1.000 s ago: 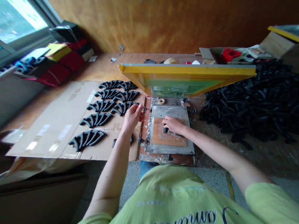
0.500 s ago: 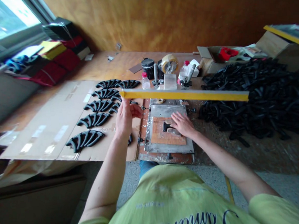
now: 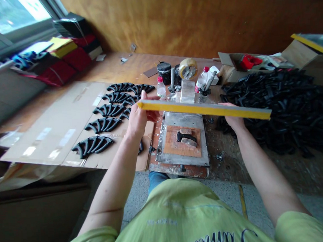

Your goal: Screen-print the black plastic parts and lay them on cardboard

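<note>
A long frame with a yellow front edge [image 3: 205, 109] stands tilted up over the metal base plate [image 3: 178, 118]. At the frame's left end is my left hand [image 3: 139, 117], its thumb up beside the edge and its fingers behind. My right hand [image 3: 232, 117] is at the right part of the frame, with its fingers hidden behind the yellow edge. Below, a black curved part [image 3: 187, 137] lies on the orange-brown wooden piece [image 3: 171, 142] on the plate, and neither hand touches it.
Rows of black curved parts [image 3: 93, 145] lie on cardboard [image 3: 50, 124] at the left. A large heap of black parts [image 3: 284, 115] is at the right. Behind the plate stand a tape roll [image 3: 188, 68], bottles [image 3: 160, 86] and a black tub [image 3: 164, 73].
My right hand has left the black part on the plate and moved up and right to the frame. The frame sits slightly lower in view, with my left hand still at its left end.
</note>
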`<state>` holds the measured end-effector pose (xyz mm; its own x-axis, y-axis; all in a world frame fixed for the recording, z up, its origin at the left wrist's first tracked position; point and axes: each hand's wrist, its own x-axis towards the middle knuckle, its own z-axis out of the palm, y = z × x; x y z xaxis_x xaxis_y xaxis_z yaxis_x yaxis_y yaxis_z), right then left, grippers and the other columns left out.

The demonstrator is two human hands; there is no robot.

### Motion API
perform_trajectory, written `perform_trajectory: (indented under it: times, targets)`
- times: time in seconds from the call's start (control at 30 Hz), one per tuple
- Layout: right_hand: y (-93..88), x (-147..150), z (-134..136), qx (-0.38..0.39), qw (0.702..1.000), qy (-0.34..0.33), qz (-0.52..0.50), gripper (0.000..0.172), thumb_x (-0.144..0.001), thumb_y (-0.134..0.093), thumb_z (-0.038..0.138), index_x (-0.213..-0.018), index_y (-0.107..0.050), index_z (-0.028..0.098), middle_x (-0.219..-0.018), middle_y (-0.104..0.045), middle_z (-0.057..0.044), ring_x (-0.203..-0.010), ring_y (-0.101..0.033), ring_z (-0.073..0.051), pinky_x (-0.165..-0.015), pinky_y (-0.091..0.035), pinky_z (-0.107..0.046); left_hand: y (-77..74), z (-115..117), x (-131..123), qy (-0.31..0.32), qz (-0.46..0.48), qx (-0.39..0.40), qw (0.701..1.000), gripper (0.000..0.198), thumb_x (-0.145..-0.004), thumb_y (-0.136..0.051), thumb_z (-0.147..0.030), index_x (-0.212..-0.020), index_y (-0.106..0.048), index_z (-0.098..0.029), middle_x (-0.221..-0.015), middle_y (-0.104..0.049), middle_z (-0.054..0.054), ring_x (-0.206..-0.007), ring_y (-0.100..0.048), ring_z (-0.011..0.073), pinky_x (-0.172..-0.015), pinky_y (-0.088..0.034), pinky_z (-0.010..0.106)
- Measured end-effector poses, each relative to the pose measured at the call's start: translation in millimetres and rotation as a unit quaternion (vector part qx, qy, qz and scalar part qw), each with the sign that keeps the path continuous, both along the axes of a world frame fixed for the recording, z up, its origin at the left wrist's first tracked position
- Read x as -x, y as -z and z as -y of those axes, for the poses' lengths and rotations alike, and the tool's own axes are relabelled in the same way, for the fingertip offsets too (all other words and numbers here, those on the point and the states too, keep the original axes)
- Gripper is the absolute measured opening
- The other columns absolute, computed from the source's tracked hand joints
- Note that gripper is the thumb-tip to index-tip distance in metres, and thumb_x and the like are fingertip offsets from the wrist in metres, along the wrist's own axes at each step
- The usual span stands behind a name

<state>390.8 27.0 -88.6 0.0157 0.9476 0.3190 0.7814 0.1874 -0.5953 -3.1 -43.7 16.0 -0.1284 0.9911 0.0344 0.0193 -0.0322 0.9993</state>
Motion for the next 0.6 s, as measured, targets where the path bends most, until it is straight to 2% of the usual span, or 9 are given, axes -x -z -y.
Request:
perform_trajectory:
  times: [0.07, 0.17, 0.23, 0.3, 0.37, 0.47, 0.53, 0.6]
  targets:
    - [-3.9, 6, 2, -0.002, 1.0, 0.011, -0.026, 0.031, -0.095, -0.048, 0.032, -0.111, -0.069, 0.015, -0.105, -0.073, -0.016, -0.087, -0.066, -0.02, -0.078, -0.052, -0.034, 16.8, 16, 7, 0.01, -0.016, 0.033, 0.999, 0.059, -0.089, -0.048, -0.067, -0.102, -0.071, -0.015, -0.071, -0.067, 0.004, -0.056, -0.061, 0.0137, -0.048, -0.045, 0.023]
    - [-10.3, 31, 8, -0.004, 0.999, -0.004, -0.043, 0.034, -0.093, -0.055, 0.036, -0.118, -0.067, 0.016, -0.111, -0.071, -0.013, -0.085, -0.065, -0.02, -0.079, -0.053, -0.036, 58.2, 46, 15, 0.049, -0.013, 0.135, 0.99, 0.058, -0.08, -0.063, -0.063, -0.113, -0.071, -0.016, -0.079, -0.071, 0.004, -0.062, -0.063, 0.0158, -0.05, -0.046, 0.024]
    - [-13.3, 60, 13, -0.02, 0.998, -0.054, -0.008, 0.045, -0.088, -0.064, 0.036, -0.13, -0.061, 0.019, -0.129, -0.062, -0.014, -0.1, -0.064, -0.024, -0.088, -0.053, -0.041, 91.1, 62, 15, 0.067, 0.011, 0.186, 0.98, 0.069, -0.077, -0.069, -0.058, -0.134, -0.061, -0.019, -0.085, -0.073, 0.004, -0.065, -0.065, 0.0164, -0.054, -0.048, 0.024]
    - [-14.6, 93, 18, -0.04, 0.991, -0.106, 0.066, 0.062, -0.084, -0.071, 0.035, -0.141, -0.051, 0.02, -0.145, -0.048, -0.015, -0.12, -0.055, -0.031, -0.099, -0.048, -0.049, 123.3, 72, 13, 0.064, 0.024, 0.206, 0.976, 0.083, -0.077, -0.07, -0.053, -0.149, -0.044, -0.021, -0.087, -0.073, 0.003, -0.068, -0.066, 0.0165, -0.058, -0.051, 0.024]
    - [-14.3, 123, 24, -0.041, 0.98, -0.135, 0.142, 0.067, -0.083, -0.074, 0.034, -0.143, -0.048, 0.019, -0.145, -0.044, -0.018, -0.128, -0.046, -0.036, -0.104, -0.043, -0.055, 151.3, 76, 10, 0.051, 0.013, 0.211, 0.976, 0.088, -0.079, -0.069, -0.051, -0.155, -0.034, -0.023, -0.087, -0.072, 0.002, -0.07, -0.067, 0.0167, -0.061, -0.052, 0.025]
    - [-10.2, 151, 31, 0.01, 0.962, -0.157, 0.222, 0.045, -0.085, -0.07, 0.029, -0.126, -0.058, 0.015, -0.126, -0.056, -0.02, -0.119, -0.049, -0.037, -0.098, -0.044, -0.052, 180.3, 75, 9, 0.044, -0.013, 0.211, 0.976, 0.086, -0.082, -0.065, -0.052, -0.156, -0.032, -0.023, -0.085, -0.07, 0.001, -0.068, -0.066, 0.0166, -0.06, -0.052, 0.026]
    - [-4.7, 158, 37, 0.062, 0.949, -0.179, 0.251, 0.025, -0.088, -0.065, 0.025, -0.111, -0.063, 0.014, -0.112, -0.063, -0.018, -0.11, -0.052, -0.033, -0.092, -0.044, -0.046, 190.4, 73, 11, 0.047, -0.023, 0.211, 0.976, 0.086, -0.081, -0.065, -0.052, -0.155, -0.033, -0.022, -0.084, -0.069, 0.001, -0.067, -0.066, 0.0168, -0.061, -0.052, 0.026]
    - [2.7, 159, 46, 0.101, 0.938, -0.201, 0.266, 0.014, -0.09, -0.059, 0.02, -0.101, -0.065, 0.015, -0.104, -0.066, -0.015, -0.104, -0.054, -0.03, -0.089, -0.043, -0.041, 194.5, 71, 13, 0.054, -0.027, 0.209, 0.976, 0.085, -0.082, -0.065, -0.052, -0.154, -0.035, -0.021, -0.083, -0.069, 0.002, -0.069, -0.066, 0.0173, -0.062, -0.052, 0.026]
